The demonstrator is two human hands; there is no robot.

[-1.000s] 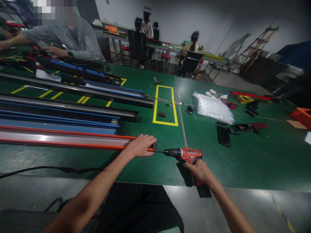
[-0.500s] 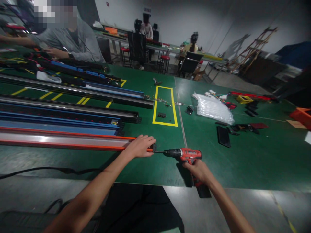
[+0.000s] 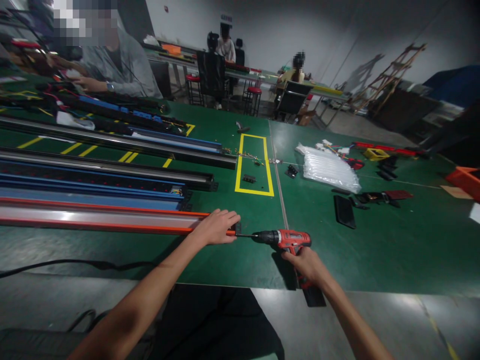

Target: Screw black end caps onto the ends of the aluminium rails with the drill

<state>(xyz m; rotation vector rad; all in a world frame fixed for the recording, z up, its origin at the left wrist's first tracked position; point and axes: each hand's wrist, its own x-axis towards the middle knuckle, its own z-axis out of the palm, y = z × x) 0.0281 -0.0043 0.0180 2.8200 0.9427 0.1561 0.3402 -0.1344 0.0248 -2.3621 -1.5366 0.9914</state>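
Note:
My left hand (image 3: 217, 227) is wrapped over the right end of a long orange-edged metal channel (image 3: 101, 218), which lies along the near side of the green table. A small black end piece (image 3: 238, 228) shows just past my fingers. In my right hand (image 3: 308, 264) is the grip of a red and black cordless drill (image 3: 294, 239), pointing left. Its long thin bit (image 3: 245, 235) reaches the end piece by my left hand. Whether the bit sits in a screw is too small to tell.
Behind the orange channel lie blue (image 3: 90, 196) and black channels (image 3: 112, 167). Small screws (image 3: 245, 154) lie near a yellow taped rectangle (image 3: 255, 192). To the right are a bubble-wrap bag (image 3: 330, 169) and a phone (image 3: 344, 211). A co-worker in grey (image 3: 131, 70) sits across the table.
Both my hands, the drill and the channel stay in nearly the same place. Across the table, the co-worker's hands and arm have shifted.

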